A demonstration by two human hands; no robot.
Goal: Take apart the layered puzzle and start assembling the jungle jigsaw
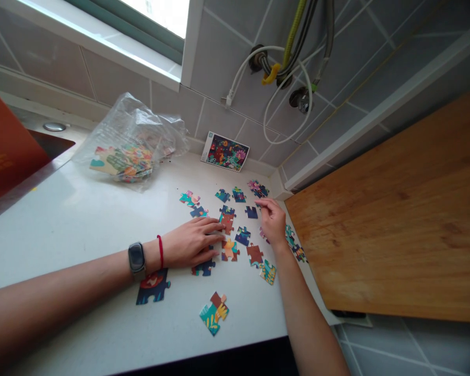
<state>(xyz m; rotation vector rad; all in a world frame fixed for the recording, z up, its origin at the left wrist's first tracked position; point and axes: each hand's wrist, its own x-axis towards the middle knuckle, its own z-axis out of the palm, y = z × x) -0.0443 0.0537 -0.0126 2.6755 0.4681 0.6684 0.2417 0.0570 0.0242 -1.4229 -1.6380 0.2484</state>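
Note:
My left hand (194,243) lies palm down with its fingers stretched out. Its fingertips rest at the edge of a brown and dark blue joined pair of puzzle pieces (227,222) and an orange puzzle piece (230,250). A dark blue puzzle piece (203,268) is partly covered by that hand. My right hand (272,222) is closed in a pinch on a small puzzle piece, mostly hidden by the fingers. Just left of it lies a plain dark blue puzzle piece (251,212). Below the left wrist is a joined red and blue section (152,287).
A clear plastic bag (131,146) of puzzle pieces stands at the back left. The reference picture card (225,152) leans against the tiled wall. A wooden board (395,219) borders the right side. One teal and yellow joined section (214,313) lies near the front edge.

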